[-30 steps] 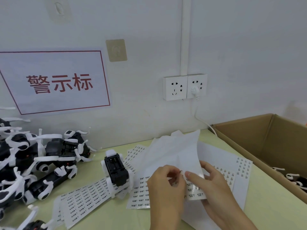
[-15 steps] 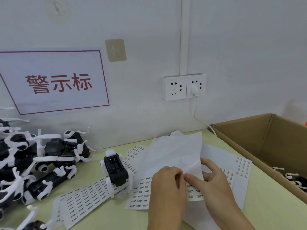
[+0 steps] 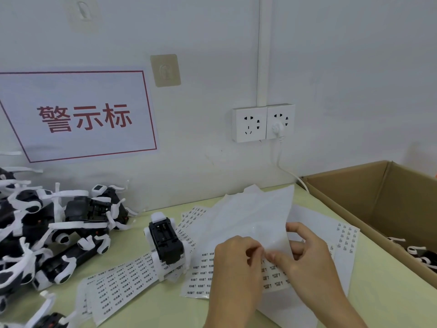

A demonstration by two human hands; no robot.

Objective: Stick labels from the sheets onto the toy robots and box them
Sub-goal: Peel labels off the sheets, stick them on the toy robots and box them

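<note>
A black and white toy robot (image 3: pixel 166 247) lies on its back on the green table, on top of a strip of label sheets (image 3: pixel 118 287). Just right of it, my left hand (image 3: pixel 236 268) and my right hand (image 3: pixel 305 261) meet over a label sheet (image 3: pixel 275 278). Both pinch at the same spot, where a thin translucent backing sheet (image 3: pixel 248 216) lifts up and away from the labels. More label sheets (image 3: pixel 346 240) lie under and to the right of my hands. Whether a single label is between my fingertips is hidden.
A pile of black and white toy robots (image 3: pixel 47 228) fills the table's left side. An open cardboard box (image 3: pixel 369 200) stands at the right with robots (image 3: pixel 418 254) in its bottom. A wall socket (image 3: pixel 263 123) with a white cable sits behind on the wall.
My hands have moved closer together on the sheet, and the translucent backing sheet has lowered and bent further over my right hand. The robot has stayed put.
</note>
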